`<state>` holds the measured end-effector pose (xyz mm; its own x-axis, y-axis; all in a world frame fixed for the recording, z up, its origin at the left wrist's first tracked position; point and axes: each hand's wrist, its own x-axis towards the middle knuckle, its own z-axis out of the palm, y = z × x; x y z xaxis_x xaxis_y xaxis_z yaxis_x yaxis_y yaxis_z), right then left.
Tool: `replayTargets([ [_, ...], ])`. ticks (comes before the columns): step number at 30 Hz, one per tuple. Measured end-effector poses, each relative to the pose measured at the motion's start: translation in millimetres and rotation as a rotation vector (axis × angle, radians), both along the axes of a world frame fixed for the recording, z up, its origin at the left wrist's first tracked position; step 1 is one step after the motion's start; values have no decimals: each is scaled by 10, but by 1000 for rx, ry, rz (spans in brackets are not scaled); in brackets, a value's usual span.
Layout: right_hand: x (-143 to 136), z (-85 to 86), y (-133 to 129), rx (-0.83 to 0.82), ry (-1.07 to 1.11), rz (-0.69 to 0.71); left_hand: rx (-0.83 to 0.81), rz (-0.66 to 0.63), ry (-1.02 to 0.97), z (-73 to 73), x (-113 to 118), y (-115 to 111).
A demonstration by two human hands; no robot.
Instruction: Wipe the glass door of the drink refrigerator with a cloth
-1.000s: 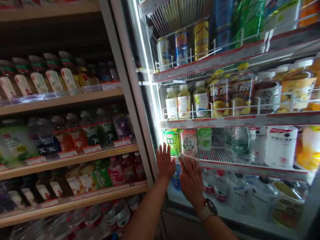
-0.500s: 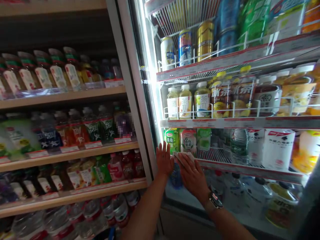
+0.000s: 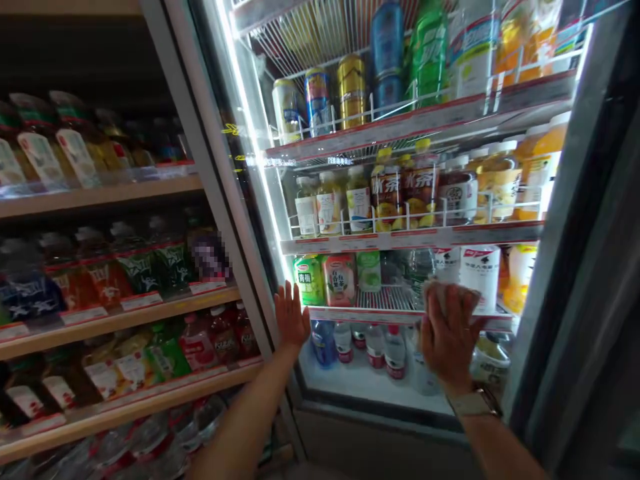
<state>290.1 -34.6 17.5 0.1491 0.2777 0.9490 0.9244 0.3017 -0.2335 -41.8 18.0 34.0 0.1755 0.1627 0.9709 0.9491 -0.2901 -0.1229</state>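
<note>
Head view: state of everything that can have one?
Clear glass cooler door: looks shut.
White vertical light strip: lit.
Left bare hand: open, fingers extended.
Right bare hand: over the cloth.
Pale thin cloth: crumpled, under right fingers.
Dark-faced wristwatch: strapped on.

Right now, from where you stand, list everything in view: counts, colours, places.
display cooler: one, dark lower panel, right
wooden shelves: four, light brown, left
bottles on them: many, mixed colours
short cans: three, white, blue-red, gold, cooler's top visible shelf, left
large green bottle: one, same shelf
iced-tea bottles: at least two, dark with yellow caps, shelf below
pink-labelled drink: one, third shelf
blue bottle: one, cooler bottom, left
other drinks: too many to count
cloth or tissue: one, whitish, under right hand
watch: one, pale band, right wrist
right hand, left hand: two, bare, before the cooler
</note>
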Motion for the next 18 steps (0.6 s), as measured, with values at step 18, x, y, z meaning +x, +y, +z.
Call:
replayTargets([
  [18, -186, 215, 160, 149, 272, 0, -13, 10, -50, -39, 54, 9],
])
